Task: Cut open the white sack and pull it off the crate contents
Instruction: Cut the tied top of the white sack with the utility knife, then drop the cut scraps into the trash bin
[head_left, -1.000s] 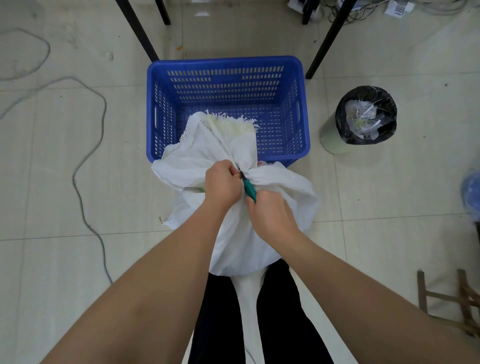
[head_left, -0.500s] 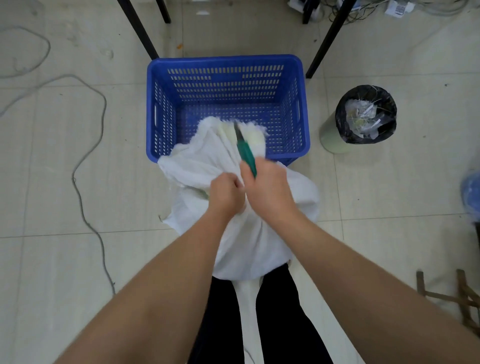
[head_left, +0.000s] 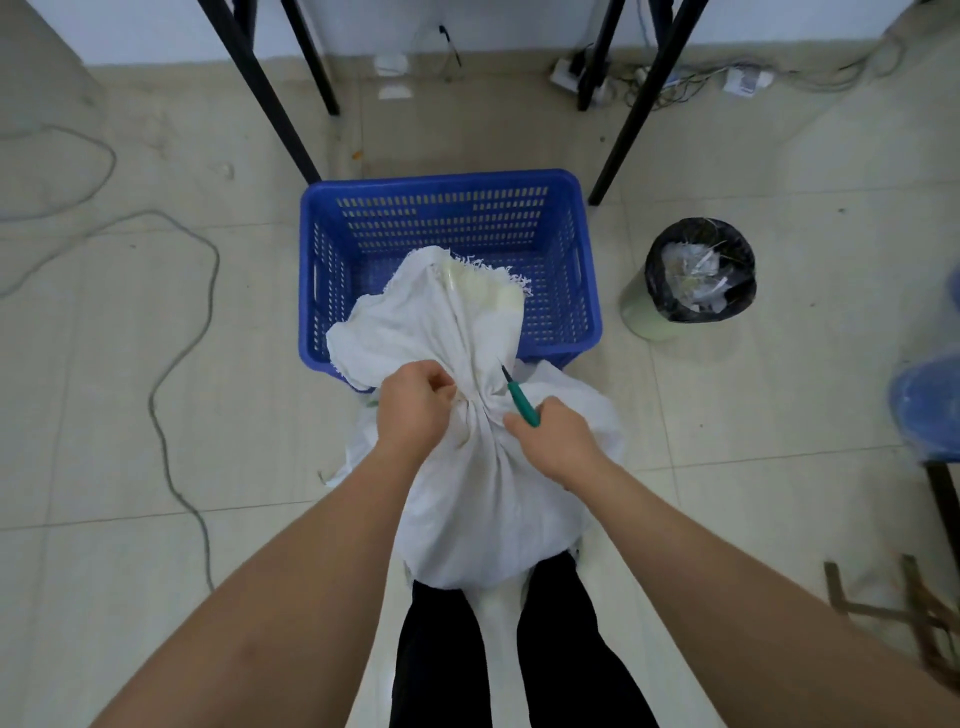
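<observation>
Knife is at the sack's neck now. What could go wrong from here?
The green-handled knife in the right hand points at the bunched neck of the white sack, right beside the left hand gripping it; a slip could nick those fingers. Cutting deep might also damage whatever is hidden inside.

A pale tiled floor (head_left: 156, 467) carries everything here. The blue slotted crate (head_left: 452, 182) stands on it, and serves as the landmark. Just nearer than the crate, the bulging white sack (head_left: 483, 499) sits on the tiles, its loose frayed top draped over the crate's near rim. Right of the crate, apart from it, stands a round bin (head_left: 691, 280) lined with a black bag. Left of the crate, a grey cable (head_left: 171, 364) snakes across the tiles. Behind the crate, black table legs (head_left: 270, 104) rest on the floor, and further back to the right lie power strips and tangled wires (head_left: 675, 83) by the wall.
</observation>
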